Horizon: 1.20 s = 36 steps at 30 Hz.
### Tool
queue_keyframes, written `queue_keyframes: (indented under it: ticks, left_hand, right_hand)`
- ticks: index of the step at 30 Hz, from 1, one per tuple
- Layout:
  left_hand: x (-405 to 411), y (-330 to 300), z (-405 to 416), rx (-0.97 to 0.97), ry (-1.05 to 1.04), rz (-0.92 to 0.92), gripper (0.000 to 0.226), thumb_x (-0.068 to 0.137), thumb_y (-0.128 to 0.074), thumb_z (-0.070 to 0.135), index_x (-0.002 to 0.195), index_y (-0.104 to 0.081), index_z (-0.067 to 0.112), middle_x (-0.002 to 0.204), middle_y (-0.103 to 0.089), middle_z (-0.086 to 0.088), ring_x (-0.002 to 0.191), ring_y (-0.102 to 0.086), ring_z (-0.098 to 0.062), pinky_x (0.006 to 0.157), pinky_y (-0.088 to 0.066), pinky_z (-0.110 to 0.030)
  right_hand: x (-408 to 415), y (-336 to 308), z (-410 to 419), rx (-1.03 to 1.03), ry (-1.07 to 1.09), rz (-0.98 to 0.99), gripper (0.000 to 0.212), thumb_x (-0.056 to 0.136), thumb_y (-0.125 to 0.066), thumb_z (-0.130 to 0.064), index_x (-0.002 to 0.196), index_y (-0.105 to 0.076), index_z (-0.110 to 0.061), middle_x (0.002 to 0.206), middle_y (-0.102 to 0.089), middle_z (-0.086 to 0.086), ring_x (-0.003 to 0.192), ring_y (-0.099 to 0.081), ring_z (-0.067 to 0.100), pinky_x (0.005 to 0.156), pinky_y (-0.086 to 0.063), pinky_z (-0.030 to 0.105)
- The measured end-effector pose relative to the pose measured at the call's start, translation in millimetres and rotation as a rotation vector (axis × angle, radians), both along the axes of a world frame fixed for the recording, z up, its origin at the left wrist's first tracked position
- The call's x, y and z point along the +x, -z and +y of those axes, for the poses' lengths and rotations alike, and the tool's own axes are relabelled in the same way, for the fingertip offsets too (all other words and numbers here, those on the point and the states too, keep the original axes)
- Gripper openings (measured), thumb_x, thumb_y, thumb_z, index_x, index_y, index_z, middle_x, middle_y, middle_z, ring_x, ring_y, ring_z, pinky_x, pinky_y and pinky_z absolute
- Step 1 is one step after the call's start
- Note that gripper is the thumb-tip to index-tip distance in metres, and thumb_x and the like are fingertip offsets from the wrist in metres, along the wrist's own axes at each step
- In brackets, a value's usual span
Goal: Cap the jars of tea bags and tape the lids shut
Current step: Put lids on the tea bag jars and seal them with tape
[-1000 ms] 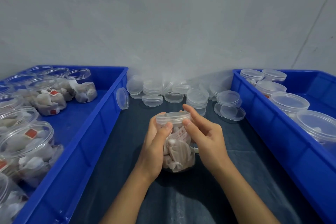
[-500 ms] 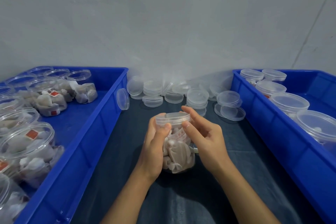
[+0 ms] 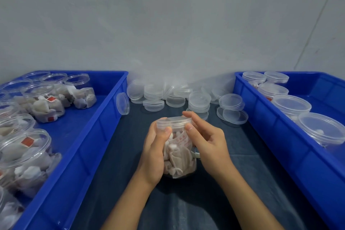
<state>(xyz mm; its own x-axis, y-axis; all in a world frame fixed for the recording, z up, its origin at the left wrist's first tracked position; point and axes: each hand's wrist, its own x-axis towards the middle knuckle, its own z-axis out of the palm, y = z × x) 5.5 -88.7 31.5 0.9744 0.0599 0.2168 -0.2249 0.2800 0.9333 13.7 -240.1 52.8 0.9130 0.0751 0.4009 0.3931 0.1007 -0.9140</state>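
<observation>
A clear jar of tea bags (image 3: pixel 179 158) stands on the dark cloth in the middle, with a clear lid (image 3: pixel 173 122) on its mouth. My left hand (image 3: pixel 155 151) wraps the jar's left side, thumb against the lid's rim. My right hand (image 3: pixel 207 140) holds the right side, its thumb and forefinger pinching the lid's rim. A bit of white roll, perhaps tape (image 3: pixel 195 154), peeks out behind the jar by my right hand.
The left blue bin (image 3: pixel 89 136) holds several open jars of tea bags (image 3: pixel 24 155). The right blue bin (image 3: pixel 280 136) holds capped jars (image 3: pixel 291 104). Loose clear lids (image 3: pixel 198 102) are stacked along the wall behind the jar; one lid (image 3: pixel 122 103) leans on the left bin.
Both hands stay on the jar. The fingers of my right hand have shifted slightly along the lid's rim; the jar has hardly moved.
</observation>
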Motion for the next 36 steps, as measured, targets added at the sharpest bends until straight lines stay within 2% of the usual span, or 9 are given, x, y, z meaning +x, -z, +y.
queue_keyframes:
  ticks: [3,9,13,16,21,24,26,32,36]
  left_hand:
    - [-0.2,1.4,-0.7,-0.001,0.002,-0.003,0.049,0.097,-0.057,0.039,0.133,-0.058,0.006,0.116,-0.076,-0.016,0.107,-0.075,-0.031,0.085,-0.062,-0.036]
    - [-1.6,4.1,0.0,0.009,0.013,0.003,0.068,0.088,-0.059,0.054,0.141,-0.054,0.013,0.124,-0.073,-0.017,0.116,-0.072,-0.034,0.095,-0.06,-0.046]
    - [-0.4,3.3,-1.7,0.023,-0.011,-0.003,0.068,0.084,-0.06,0.055,0.137,-0.057,0.013,0.118,-0.076,-0.01,0.109,-0.075,-0.025,0.085,-0.06,-0.031]
    - [-0.1,1.0,-2.8,0.047,-0.036,-0.005,0.065,0.084,-0.06,0.056,0.132,-0.061,0.012,0.115,-0.077,-0.009,0.107,-0.075,-0.024,0.085,-0.06,-0.032]
    - [0.2,0.6,-0.8,0.054,-0.022,0.006,0.053,0.093,-0.056,0.045,0.134,-0.06,0.012,0.116,-0.077,-0.009,0.108,-0.075,-0.025,0.088,-0.061,-0.034]
    - [-0.9,1.1,-2.8,0.07,-0.029,0.011,0.07,0.082,-0.06,0.059,0.137,-0.058,0.016,0.116,-0.077,-0.003,0.109,-0.074,-0.02,0.085,-0.059,-0.029]
    - [-1.1,1.2,-2.6,0.066,-0.008,0.024,0.073,0.081,-0.06,0.062,0.14,-0.056,0.019,0.12,-0.075,-0.006,0.113,-0.074,-0.024,0.087,-0.06,-0.032]
    - [-3.1,0.2,-0.7,0.049,0.034,0.014,0.07,0.087,-0.062,0.054,0.143,-0.051,0.013,0.126,-0.073,-0.015,0.117,-0.072,-0.033,0.098,-0.059,-0.046]
    - [-1.6,1.8,-1.1,0.043,0.026,0.001,0.055,0.094,-0.058,0.039,0.14,-0.053,0.009,0.122,-0.074,-0.017,0.112,-0.074,-0.035,0.088,-0.063,-0.037]
  right_hand:
    - [-1.2,-0.9,0.4,-0.014,0.0,-0.006,0.031,0.098,-0.065,-0.027,0.128,-0.072,-0.032,0.103,-0.079,0.008,0.101,-0.076,0.026,0.089,-0.061,0.036]
    - [-3.1,-0.7,-0.8,-0.017,0.002,-0.019,0.033,0.098,-0.065,-0.026,0.13,-0.072,-0.028,0.104,-0.079,0.01,0.103,-0.075,0.03,0.093,-0.061,0.043]
    - [-3.3,-1.2,-0.8,-0.006,0.003,-0.017,0.032,0.098,-0.065,-0.025,0.129,-0.072,-0.025,0.104,-0.079,0.01,0.103,-0.074,0.032,0.091,-0.061,0.036]
    - [-2.4,-1.2,-1.3,-0.01,-0.002,-0.003,0.032,0.099,-0.064,-0.026,0.13,-0.071,-0.026,0.106,-0.08,0.006,0.103,-0.076,0.027,0.088,-0.06,0.031]
    - [-2.5,-1.3,-0.1,-0.026,0.014,-0.003,0.03,0.099,-0.064,-0.029,0.127,-0.072,-0.025,0.104,-0.079,0.006,0.098,-0.075,0.02,0.087,-0.06,0.033]
    - [-2.3,-0.7,-1.5,-0.064,0.018,-0.023,0.034,0.098,-0.063,-0.038,0.128,-0.07,-0.023,0.109,-0.078,0.006,0.103,-0.075,0.024,0.091,-0.06,0.042]
    - [-2.9,-0.6,-2.3,-0.108,0.007,-0.034,0.038,0.096,-0.062,-0.044,0.128,-0.066,-0.024,0.112,-0.076,0.004,0.104,-0.073,0.026,0.091,-0.06,0.044]
    - [-3.6,1.4,2.1,-0.263,0.081,-0.081,0.037,0.09,-0.069,-0.053,0.12,-0.059,-0.035,0.103,-0.071,-0.01,0.098,-0.069,0.019,0.081,-0.061,0.044]
    - [-5.4,-1.7,1.9,-0.225,0.065,-0.04,0.031,0.088,-0.071,-0.051,0.114,-0.062,-0.037,0.101,-0.07,-0.011,0.099,-0.067,0.016,0.083,-0.06,0.049]
